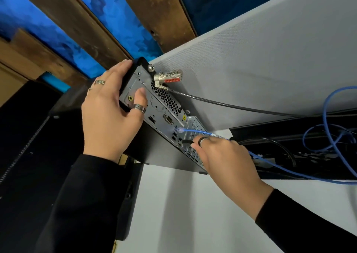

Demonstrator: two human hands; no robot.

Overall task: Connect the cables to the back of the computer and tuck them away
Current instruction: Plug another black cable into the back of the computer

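Black metal casing of the computer (154, 146) shows its rear panel to the camera, tilted, with its ports facing right and near. The left hand (108, 113) wraps the upper left end of the case, fingers over the far edge and thumb pressed flat on the panel beside a yellow-green audio jack (130, 98); that grip is closed around the casing. The right hand (222, 156) sits at the lower right of the panel, its grip narrow, thumb and forefinger pinching a black plug (185, 142) whose tip meets the block of USB ports (176, 136). Whether the plug is fully seated cannot be told. Just above that hand, a blue network cable (195, 131) is already in its socket and runs right, passing behind the knuckles, then loops in a black cable tray (289, 125) to the right. A silver combination lock (168, 77) hangs at the top corner of the case, its steel cable (231, 106) trailing right across a grey fabric partition (260, 50).
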